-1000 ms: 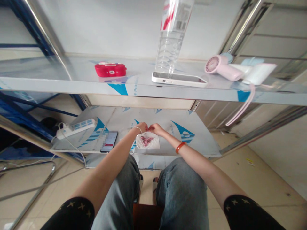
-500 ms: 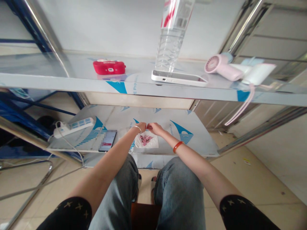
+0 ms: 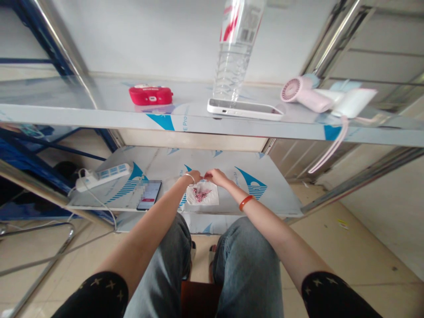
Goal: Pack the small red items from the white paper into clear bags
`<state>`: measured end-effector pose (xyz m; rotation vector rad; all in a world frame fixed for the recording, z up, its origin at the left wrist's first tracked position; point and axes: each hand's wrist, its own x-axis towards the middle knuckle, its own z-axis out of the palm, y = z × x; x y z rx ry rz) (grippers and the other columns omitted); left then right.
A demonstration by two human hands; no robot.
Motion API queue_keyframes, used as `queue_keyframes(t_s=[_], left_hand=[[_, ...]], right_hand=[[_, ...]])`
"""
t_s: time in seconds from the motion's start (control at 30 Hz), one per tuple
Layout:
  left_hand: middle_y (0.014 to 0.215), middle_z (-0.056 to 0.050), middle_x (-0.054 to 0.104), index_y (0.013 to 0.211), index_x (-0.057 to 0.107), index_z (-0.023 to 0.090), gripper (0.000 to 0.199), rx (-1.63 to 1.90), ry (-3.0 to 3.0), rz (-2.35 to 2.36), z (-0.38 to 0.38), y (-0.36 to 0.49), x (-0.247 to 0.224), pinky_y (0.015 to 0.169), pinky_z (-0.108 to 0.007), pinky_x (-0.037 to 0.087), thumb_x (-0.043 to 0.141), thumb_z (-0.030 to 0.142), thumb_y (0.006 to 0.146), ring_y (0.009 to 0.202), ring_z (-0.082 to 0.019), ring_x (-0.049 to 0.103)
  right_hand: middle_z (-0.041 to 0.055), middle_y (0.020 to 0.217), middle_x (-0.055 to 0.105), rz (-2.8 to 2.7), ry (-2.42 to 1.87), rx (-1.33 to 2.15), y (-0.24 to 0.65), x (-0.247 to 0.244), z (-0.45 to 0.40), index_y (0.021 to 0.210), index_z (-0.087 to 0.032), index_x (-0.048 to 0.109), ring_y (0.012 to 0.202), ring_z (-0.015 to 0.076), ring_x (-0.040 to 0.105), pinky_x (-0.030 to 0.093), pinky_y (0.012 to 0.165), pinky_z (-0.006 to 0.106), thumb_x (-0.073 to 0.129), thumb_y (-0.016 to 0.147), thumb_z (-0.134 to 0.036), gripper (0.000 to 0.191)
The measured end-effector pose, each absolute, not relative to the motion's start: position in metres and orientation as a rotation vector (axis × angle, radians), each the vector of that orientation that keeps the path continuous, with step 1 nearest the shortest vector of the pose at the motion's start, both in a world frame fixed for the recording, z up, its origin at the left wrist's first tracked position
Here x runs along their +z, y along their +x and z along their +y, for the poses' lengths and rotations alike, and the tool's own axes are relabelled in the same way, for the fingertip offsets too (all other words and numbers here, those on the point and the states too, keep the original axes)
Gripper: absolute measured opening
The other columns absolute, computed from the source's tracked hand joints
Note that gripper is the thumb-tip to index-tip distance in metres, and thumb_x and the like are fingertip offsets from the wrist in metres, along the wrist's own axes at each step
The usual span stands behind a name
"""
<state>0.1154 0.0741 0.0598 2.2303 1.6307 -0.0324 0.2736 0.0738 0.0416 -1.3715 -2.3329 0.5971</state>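
Observation:
Over the lower shelf [image 3: 225, 163], my left hand [image 3: 195, 176] and my right hand [image 3: 215, 176] meet with fingers pinched close together. Whatever is between the fingertips is too small to make out. Just below them lies a white sheet [image 3: 212, 196], perhaps paper or cloth, bearing a heap of small dark red and pink beads or bits [image 3: 200, 194]. A silvery bangle [image 3: 190, 179] circles my left wrist, and an orange-red bangle [image 3: 245, 202] sits on my right forearm.
Left of the sheet lie a phone [image 3: 149, 194] and a white power strip [image 3: 104, 176] with a cable. The upper shelf [image 3: 109, 108] crosses in front, holding a red case [image 3: 151, 95], a water bottle [image 3: 233, 66], a white-cased phone [image 3: 245, 109] and a pink handheld fan [image 3: 306, 93].
My fingertips have shifted slightly, the right hand's fingers now reaching a little more toward the left hand. The view has moved a touch; everything else stays in place.

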Motion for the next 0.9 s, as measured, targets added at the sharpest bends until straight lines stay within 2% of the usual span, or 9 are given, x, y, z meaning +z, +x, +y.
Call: queue_keyframes(t_s=[0.17,0.3,0.4,0.5,0.57,0.7,0.9], left_hand=[[0.06,-0.009,0.065,0.07,0.068,0.007,0.036,-0.103,2.139,1.681,0.071,0.112,0.068,0.064,-0.022,0.042,0.054,0.039,0.083,0.063,-0.016,0.059],[0.059,-0.005,0.064,0.067,0.066,0.009,0.035,0.062,2.085,1.651,0.076,0.103,0.063,0.057,-0.02,0.04,0.057,0.04,0.082,0.057,-0.012,0.055],[0.066,-0.005,0.067,0.073,0.068,0.009,0.029,0.267,2.051,1.594,0.082,0.098,0.055,0.057,-0.02,0.042,0.061,0.037,0.078,0.061,-0.012,0.057],[0.073,-0.006,0.069,0.08,0.07,0.009,0.017,0.4,2.032,1.514,0.087,0.095,0.051,0.06,-0.02,0.045,0.063,0.024,0.074,0.066,-0.012,0.059],[0.077,-0.006,0.07,0.083,0.071,0.009,0.017,0.44,2.003,1.471,0.088,0.094,0.049,0.062,-0.02,0.046,0.062,0.018,0.072,0.067,-0.012,0.06],[0.081,-0.007,0.071,0.089,0.072,0.01,0.021,0.493,1.911,1.492,0.092,0.096,0.045,0.062,-0.02,0.048,0.062,0.016,0.071,0.069,-0.012,0.062],[0.083,-0.007,0.072,0.089,0.071,0.009,0.019,0.666,1.712,1.506,0.097,0.103,0.039,0.065,-0.02,0.051,0.06,0.018,0.077,0.072,-0.012,0.064]], right_hand=[[0.004,0.073,0.071,-2.192,-1.314,0.883,0.278,0.028,0.084,0.075,-0.016,0.073,0.066,0.0154,0.062,0.04,0.057,0.02,0.067,0.071,-0.013,0.008],[0.0035,0.07,0.07,-1.918,-1.305,1.2,0.28,0.024,0.087,0.073,-0.013,0.072,0.062,0.0122,0.061,0.043,0.055,0.017,0.068,0.067,-0.01,0.008],[0.0046,0.069,0.069,-1.756,-1.383,1.291,0.281,0.033,0.082,0.075,-0.011,0.071,0.06,0.0115,0.061,0.044,0.054,0.017,0.067,0.068,-0.011,0.008],[0.0051,0.075,0.07,-1.689,-1.403,1.367,0.282,0.042,0.074,0.079,-0.013,0.071,0.064,0.0115,0.061,0.043,0.053,0.016,0.066,0.069,-0.012,0.011],[0.0059,0.081,0.07,-1.665,-1.366,1.402,0.283,0.044,0.071,0.081,-0.013,0.071,0.067,0.0117,0.062,0.043,0.054,0.016,0.064,0.071,-0.013,0.012],[0.0077,0.091,0.07,-1.578,-1.307,1.412,0.281,0.038,0.071,0.088,-0.014,0.072,0.072,0.0116,0.062,0.043,0.056,0.016,0.06,0.075,-0.017,0.018],[0.008,0.099,0.069,-1.378,-1.216,1.447,0.273,0.037,0.072,0.091,-0.016,0.071,0.077,0.0127,0.063,0.045,0.062,0.019,0.065,0.073,-0.026,0.022]])
